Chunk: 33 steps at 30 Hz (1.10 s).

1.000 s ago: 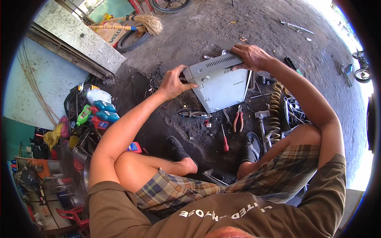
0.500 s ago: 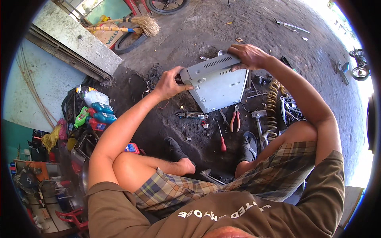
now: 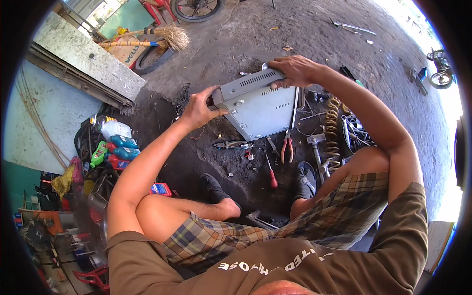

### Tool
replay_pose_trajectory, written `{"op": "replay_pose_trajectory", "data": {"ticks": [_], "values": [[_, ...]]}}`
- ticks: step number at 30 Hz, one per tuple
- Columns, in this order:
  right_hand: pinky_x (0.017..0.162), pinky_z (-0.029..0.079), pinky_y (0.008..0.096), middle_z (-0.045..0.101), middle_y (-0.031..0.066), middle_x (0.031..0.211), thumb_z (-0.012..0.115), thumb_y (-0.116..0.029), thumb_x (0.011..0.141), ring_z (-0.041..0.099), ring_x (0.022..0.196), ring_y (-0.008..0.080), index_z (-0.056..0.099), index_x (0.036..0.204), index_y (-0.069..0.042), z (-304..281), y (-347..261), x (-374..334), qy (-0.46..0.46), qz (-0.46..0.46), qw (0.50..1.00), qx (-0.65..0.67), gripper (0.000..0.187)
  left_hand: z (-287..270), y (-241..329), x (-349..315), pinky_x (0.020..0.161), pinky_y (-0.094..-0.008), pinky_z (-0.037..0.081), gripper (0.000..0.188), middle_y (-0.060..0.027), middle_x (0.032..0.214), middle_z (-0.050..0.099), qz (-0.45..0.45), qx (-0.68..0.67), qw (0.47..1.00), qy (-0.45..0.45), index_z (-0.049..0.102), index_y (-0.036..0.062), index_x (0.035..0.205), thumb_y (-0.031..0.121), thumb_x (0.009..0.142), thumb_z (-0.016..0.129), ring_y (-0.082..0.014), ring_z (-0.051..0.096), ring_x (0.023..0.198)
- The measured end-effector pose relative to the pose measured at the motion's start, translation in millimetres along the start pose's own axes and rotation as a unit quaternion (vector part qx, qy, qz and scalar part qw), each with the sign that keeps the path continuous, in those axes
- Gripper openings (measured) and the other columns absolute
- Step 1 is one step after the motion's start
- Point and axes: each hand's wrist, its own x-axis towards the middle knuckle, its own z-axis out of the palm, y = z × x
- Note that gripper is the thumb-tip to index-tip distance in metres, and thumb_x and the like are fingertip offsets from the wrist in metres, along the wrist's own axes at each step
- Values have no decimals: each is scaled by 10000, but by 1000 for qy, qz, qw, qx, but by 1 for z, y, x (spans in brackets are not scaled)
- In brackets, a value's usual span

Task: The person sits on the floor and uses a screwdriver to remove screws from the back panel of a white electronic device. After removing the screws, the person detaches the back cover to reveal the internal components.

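A grey metal case point(image 3: 265, 110) with slotted vents stands tilted on the dark ground in front of me, its flat panel facing me. My left hand point(image 3: 199, 110) grips its upper left corner, thumb on the near side. At the upper right corner my right hand point(image 3: 295, 71) is closed over the top edge. Near the case's lower edge lie red-handled pliers point(image 3: 287, 147), a red-handled screwdriver point(image 3: 273, 178) and another plier-like tool point(image 3: 233, 145). What lies behind the case is hidden.
A hammer point(image 3: 317, 147) and a brass-coloured coil spring point(image 3: 333, 130) lie by my right leg, beside a tray of metal tools point(image 3: 356, 135). Several bottles point(image 3: 123, 147) stand at left. Farther off are a straw broom point(image 3: 169, 37), a tyre point(image 3: 152, 59) and a parked motorbike point(image 3: 441, 71).
Both hands keep their hold on the case's upper corners. The whole view has shifted slightly, so case and surroundings sit a little farther left; the case's tilt looks nearly the same.
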Motion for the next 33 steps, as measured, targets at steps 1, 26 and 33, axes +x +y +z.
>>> {"op": "replay_pose_trajectory", "data": {"ticks": [1,26,33], "values": [[996,578,587,683,190,1137,549,-911,916,706,1154,430,599,1431,-15,1,1,0,-9,2,1000,6,1034,1,1,-1,1020,-401,644,867,-225,1267,786,2,8,1000,-2,582,-68,1503,223,806,1010,-243,785,1146],[971,563,554,694,214,1152,471,-535,1163,707,1089,450,719,1277,-13,4,-2,8,59,26,997,43,590,1,-1,-1,1010,-383,636,790,-212,1278,781,-22,3,1000,2,606,-86,1450,201,827,999,-216,770,1159],[944,564,553,704,213,1150,439,-549,1172,713,1066,447,752,1233,-17,-3,-10,2,62,19,995,72,621,-5,-11,-9,956,-396,643,783,-216,1212,805,-16,-36,999,0,635,-78,1410,234,797,1011,-237,797,1110]]}}
